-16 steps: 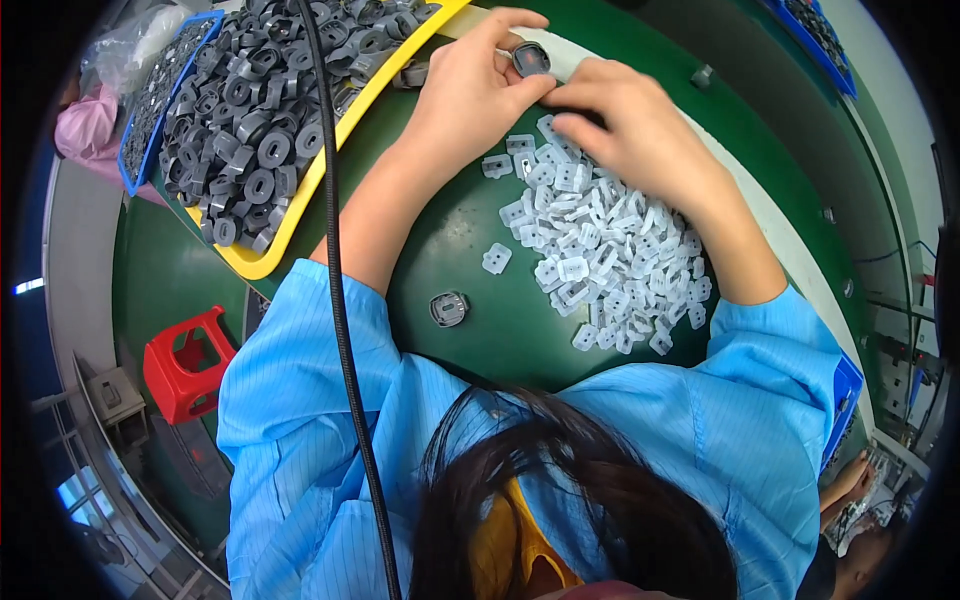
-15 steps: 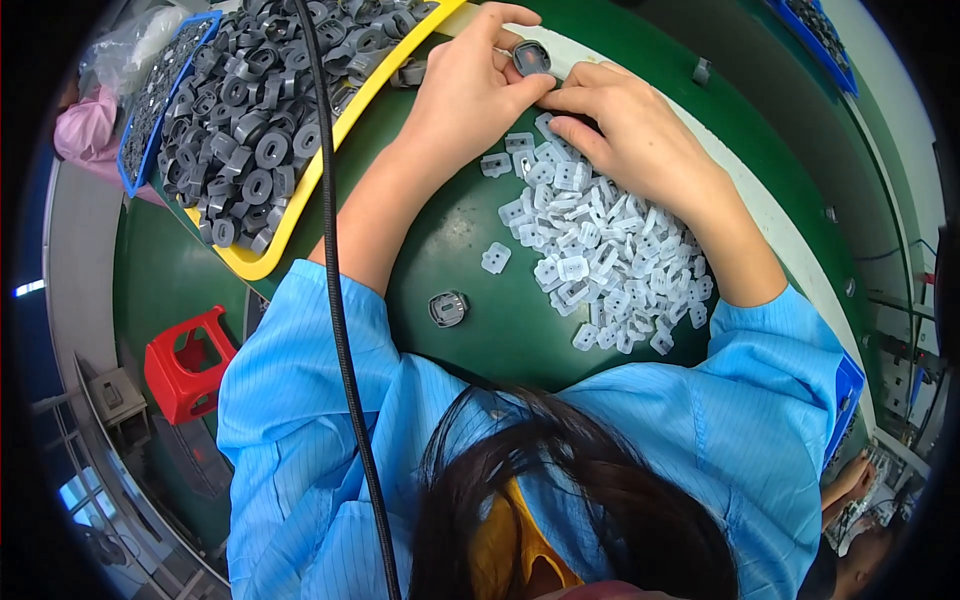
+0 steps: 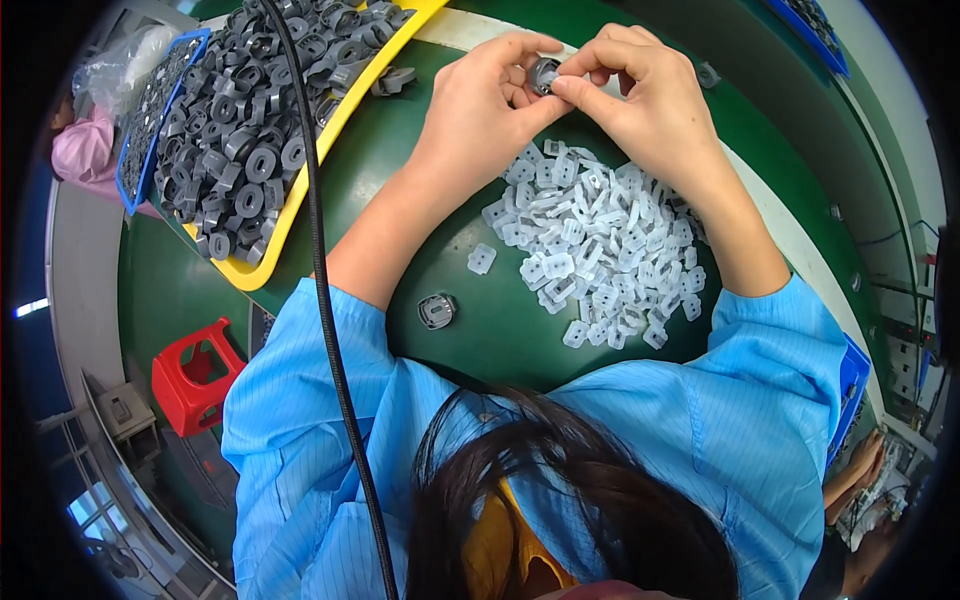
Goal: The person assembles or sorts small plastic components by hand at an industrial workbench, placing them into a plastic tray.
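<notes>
At the far side of the green table my left hand [image 3: 482, 100] is closed round a small round grey plastic housing [image 3: 541, 74], its hollow side showing. My right hand [image 3: 655, 105] is pinched against the housing's right side. A pale bit shows at its fingertips, too small to name. Below the hands spreads a heap of translucent white plastic pieces [image 3: 600, 250], each with small holes. One loose white piece [image 3: 481, 259] lies left of the heap. Nearer me, another grey housing [image 3: 436, 311] rests on the table with its hollow side up.
A yellow-rimmed tray [image 3: 290, 215] full of grey plastic rings stands at the left, beside a blue tray [image 3: 128, 170] of small parts. A black cable [image 3: 322, 250] hangs across the view. A red stool [image 3: 190, 385] stands lower left. A co-worker's hands [image 3: 858, 468] show at lower right.
My right hand has lifted from the far edge of the white heap to the grey housing in my left hand. The housing has tilted, and its hollow side now shows.
</notes>
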Demonstrator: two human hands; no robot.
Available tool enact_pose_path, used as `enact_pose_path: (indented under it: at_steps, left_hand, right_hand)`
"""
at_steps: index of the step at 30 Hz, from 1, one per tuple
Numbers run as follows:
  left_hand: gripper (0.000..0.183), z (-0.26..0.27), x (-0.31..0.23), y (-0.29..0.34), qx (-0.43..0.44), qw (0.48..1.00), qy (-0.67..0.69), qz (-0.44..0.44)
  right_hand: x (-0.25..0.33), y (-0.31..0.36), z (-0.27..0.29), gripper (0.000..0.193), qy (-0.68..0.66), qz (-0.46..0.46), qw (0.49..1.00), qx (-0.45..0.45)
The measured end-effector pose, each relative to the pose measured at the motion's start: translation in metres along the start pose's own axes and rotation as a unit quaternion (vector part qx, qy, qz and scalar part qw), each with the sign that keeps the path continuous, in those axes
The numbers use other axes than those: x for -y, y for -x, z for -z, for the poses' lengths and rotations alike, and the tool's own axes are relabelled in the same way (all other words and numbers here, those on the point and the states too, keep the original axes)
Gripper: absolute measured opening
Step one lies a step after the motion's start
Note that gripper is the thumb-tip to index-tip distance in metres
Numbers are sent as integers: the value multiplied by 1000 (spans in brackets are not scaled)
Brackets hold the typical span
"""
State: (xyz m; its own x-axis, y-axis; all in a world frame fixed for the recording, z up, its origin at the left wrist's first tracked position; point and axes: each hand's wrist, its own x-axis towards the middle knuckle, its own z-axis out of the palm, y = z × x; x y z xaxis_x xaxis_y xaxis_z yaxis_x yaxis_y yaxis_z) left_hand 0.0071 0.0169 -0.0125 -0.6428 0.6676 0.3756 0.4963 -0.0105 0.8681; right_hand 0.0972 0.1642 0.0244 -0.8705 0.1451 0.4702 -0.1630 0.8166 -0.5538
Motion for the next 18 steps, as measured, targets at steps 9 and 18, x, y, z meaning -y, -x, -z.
enact_pose_path:
  at_steps: [9, 18]
  left_hand:
    - [31, -5, -4, 3, -25, 997, -33, -68]
    - [35, -7, -14, 8, -10, 992, -88, -92]
  right_hand:
    - [-21, 1, -10, 25, -106, -45, 993, -12]
    - [-25, 4, -7, 19, -413, -205, 879, 121]
